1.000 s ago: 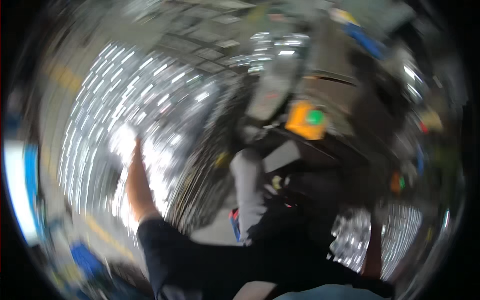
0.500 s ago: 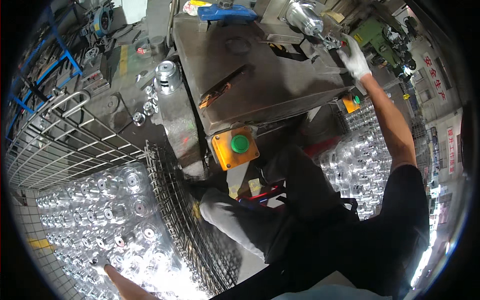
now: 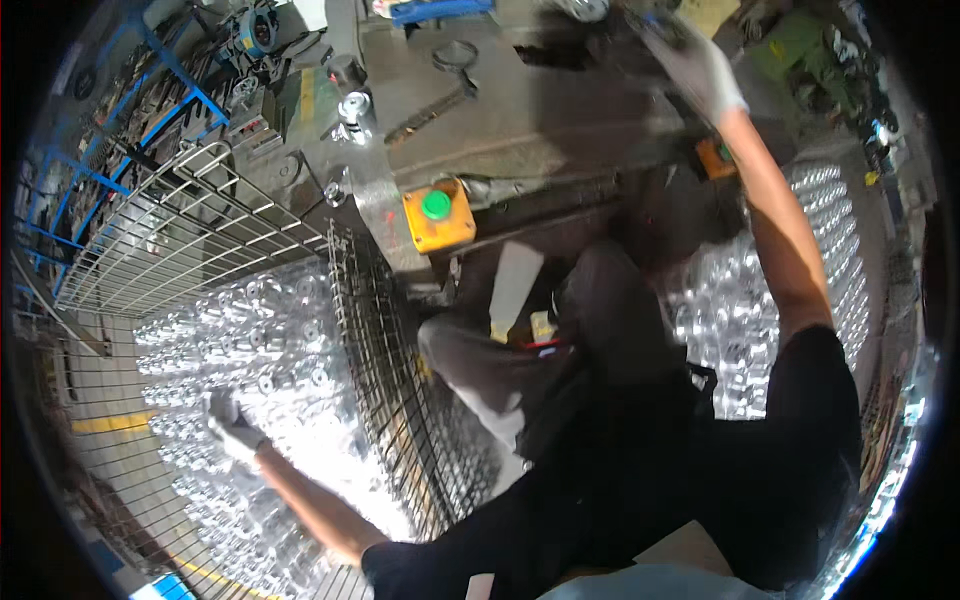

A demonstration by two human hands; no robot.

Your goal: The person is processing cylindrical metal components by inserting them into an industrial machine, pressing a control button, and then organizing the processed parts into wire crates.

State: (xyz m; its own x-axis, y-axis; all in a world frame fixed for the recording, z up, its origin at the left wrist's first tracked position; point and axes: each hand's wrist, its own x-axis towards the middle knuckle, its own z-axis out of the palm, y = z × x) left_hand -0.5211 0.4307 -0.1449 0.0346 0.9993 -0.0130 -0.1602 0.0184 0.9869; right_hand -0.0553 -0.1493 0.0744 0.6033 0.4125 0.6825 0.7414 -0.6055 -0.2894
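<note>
My left hand (image 3: pixel 236 432), in a white glove, is down in the wire basket at the left. Its fingers curl round a silvery metal cup (image 3: pixel 223 408) among rows of similar ones. My right hand (image 3: pixel 700 78), also gloved, reaches across the machine bed to the far right. Motion smears its fingers, and a dark shape lies against them; whether they hold it cannot be made out. Beside that hand, a shiny metal cylinder (image 3: pixel 583 8) shows at the top edge of the view.
The wire basket (image 3: pixel 345 330) has tall mesh walls. A yellow box with a green button (image 3: pixel 437 207) sits on the machine's front edge, and a second orange box (image 3: pixel 715 158) is farther right. A metal cup (image 3: pixel 354 117) stands left of the machine. More stacked metal cups (image 3: pixel 735 300) are at right.
The whole view has shifted, with the machine now higher in it. My left hand stays among the metal cups, showing more forearm. My right hand is now blurred and still over the machine.
</note>
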